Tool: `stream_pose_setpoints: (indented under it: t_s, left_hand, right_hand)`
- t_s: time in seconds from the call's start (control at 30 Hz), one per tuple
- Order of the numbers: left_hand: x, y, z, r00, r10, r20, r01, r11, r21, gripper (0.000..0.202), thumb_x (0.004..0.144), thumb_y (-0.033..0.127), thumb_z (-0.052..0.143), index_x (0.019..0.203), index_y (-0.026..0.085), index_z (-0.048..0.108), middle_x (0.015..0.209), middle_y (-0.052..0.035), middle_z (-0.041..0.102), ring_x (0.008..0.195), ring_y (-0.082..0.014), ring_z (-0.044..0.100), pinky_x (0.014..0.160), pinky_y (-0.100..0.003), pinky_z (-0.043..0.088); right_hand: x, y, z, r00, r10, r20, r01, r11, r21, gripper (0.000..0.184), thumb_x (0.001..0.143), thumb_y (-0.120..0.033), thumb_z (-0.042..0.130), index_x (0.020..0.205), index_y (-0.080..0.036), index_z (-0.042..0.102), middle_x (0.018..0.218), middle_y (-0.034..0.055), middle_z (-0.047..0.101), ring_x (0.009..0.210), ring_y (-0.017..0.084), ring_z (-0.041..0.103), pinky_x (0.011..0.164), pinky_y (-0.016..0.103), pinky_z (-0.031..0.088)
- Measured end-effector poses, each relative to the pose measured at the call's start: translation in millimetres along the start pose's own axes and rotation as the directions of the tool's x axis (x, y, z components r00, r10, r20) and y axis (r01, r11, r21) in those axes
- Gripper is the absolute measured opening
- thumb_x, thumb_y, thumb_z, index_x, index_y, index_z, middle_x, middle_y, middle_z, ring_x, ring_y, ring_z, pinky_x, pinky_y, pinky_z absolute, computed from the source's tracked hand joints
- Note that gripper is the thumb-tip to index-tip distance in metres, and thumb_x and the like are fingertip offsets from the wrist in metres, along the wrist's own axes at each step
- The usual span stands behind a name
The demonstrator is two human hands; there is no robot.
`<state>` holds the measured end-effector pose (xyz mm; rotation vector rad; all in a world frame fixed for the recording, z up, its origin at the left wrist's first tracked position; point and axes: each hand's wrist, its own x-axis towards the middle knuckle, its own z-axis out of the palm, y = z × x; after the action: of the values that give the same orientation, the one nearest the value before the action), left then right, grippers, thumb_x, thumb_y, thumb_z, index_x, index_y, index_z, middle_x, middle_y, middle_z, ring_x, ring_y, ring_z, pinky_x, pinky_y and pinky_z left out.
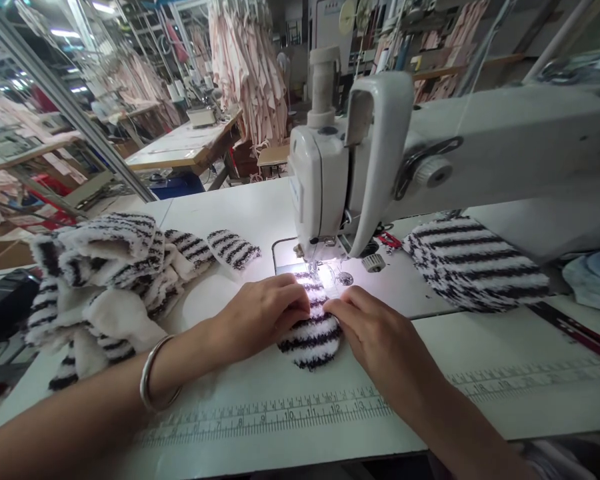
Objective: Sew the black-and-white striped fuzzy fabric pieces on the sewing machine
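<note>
A fuzzy black-and-white striped fabric piece point(313, 340) with a rounded near end lies on the bed of the sewing machine point(320, 187), its far end under the lit needle area. My left hand point(267, 307), a silver bangle on its wrist, closes its fingers on the left edge of this piece. On the opposite edge, my right hand point(375, 327) pinches the fabric between thumb and forefinger, close to the presser foot. The thumb and fingertips of my left hand are partly hidden behind its knuckles.
Left of the machine lies a heap of striped fleecy fabric point(110, 267), with a loose striped piece point(233, 249) beside it. Stacked striped pieces point(475, 267) sit at right. A ruler scale point(290, 417) runs along the table front. Pink garments point(250, 67) hang behind.
</note>
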<state>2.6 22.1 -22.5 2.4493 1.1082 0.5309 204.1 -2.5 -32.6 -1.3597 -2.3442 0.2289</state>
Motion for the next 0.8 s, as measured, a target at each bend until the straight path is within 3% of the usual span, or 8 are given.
stream_pose_setpoints:
  t_s: [0.1, 0.17, 0.3, 0.4, 0.5, 0.8]
  left_hand:
    - [-1.8, -1.2, 1.7, 1.000, 0.004, -0.005, -0.003, 0.999, 0.043, 0.010, 0.087, 0.018, 0.054, 0.088, 0.016, 0.063, 0.086, -0.0033, 0.060, 0.072, -0.0108, 0.054, 0.059, -0.023, 0.045]
    - [-2.8, 0.7, -1.2, 0.999, 0.026, -0.027, -0.024, 0.998, 0.060, 0.012, 0.088, 0.018, 0.053, 0.092, 0.016, 0.064, 0.089, -0.0050, 0.061, 0.076, -0.0124, 0.055, 0.063, -0.024, 0.047]
    - [-3.5, 7.8, -9.9, 0.982, 0.186, -0.043, -0.185, 0.983, 0.015, 0.017, 0.091, 0.018, 0.049, 0.096, 0.014, 0.065, 0.095, -0.0079, 0.063, 0.090, -0.0149, 0.057, 0.078, -0.029, 0.051]
    - [-5.5, 9.1, -10.4, 0.958, 0.282, 0.045, -0.282, 0.959, -0.004, 0.020, 0.093, 0.019, 0.046, 0.099, 0.014, 0.064, 0.103, -0.0076, 0.065, 0.097, -0.0155, 0.058, 0.086, -0.032, 0.050]
    - [-9.3, 6.0, -7.4, 0.946, 0.315, 0.084, -0.316, 0.949, 0.006, 0.022, 0.094, 0.018, 0.043, 0.104, 0.015, 0.063, 0.110, -0.0080, 0.065, 0.104, -0.0164, 0.058, 0.091, -0.033, 0.048]
    - [-6.7, -5.5, -5.7, 0.947, 0.315, 0.061, -0.315, 0.949, -0.004, 0.023, 0.094, 0.018, 0.044, 0.109, 0.014, 0.061, 0.114, -0.0095, 0.063, 0.106, -0.0167, 0.058, 0.094, -0.034, 0.048]
  right_hand:
    - [-6.4, -0.4, -1.2, 0.997, -0.056, -0.059, 0.055, 0.998, -0.029, 0.029, 0.088, -0.005, 0.042, 0.103, -0.017, 0.064, 0.079, 0.0022, 0.053, 0.071, 0.013, 0.053, 0.058, 0.022, 0.046]
    - [-15.5, -4.1, -3.1, 0.985, -0.117, -0.128, 0.113, 0.993, -0.042, 0.034, 0.088, -0.002, 0.039, 0.111, -0.013, 0.062, 0.089, 0.0060, 0.056, 0.083, 0.015, 0.055, 0.068, 0.025, 0.050]
    - [-42.9, -16.4, -0.3, 0.965, -0.197, -0.176, 0.174, 0.975, -0.136, 0.040, 0.089, -0.002, 0.034, 0.120, -0.009, 0.058, 0.115, 0.0110, 0.057, 0.110, 0.022, 0.049, 0.092, 0.034, 0.044]
    - [-61.2, -24.6, 9.5, 0.971, -0.203, -0.123, 0.161, 0.943, -0.291, 0.045, 0.090, -0.001, 0.030, 0.124, -0.014, 0.056, 0.129, 0.0060, 0.054, 0.119, 0.024, 0.045, 0.088, 0.036, 0.042]
    - [-70.3, -29.4, 18.6, 0.971, -0.209, -0.117, 0.150, 0.913, -0.379, 0.048, 0.089, -0.001, 0.027, 0.124, -0.014, 0.057, 0.130, 0.0056, 0.054, 0.118, 0.024, 0.046, 0.082, 0.034, 0.042]
    - [-58.4, -30.7, 24.8, 0.975, -0.166, -0.149, 0.097, 0.916, -0.389, 0.047, 0.089, -0.003, 0.025, 0.117, -0.014, 0.061, 0.124, 0.0089, 0.059, 0.115, 0.024, 0.050, 0.082, 0.035, 0.039]
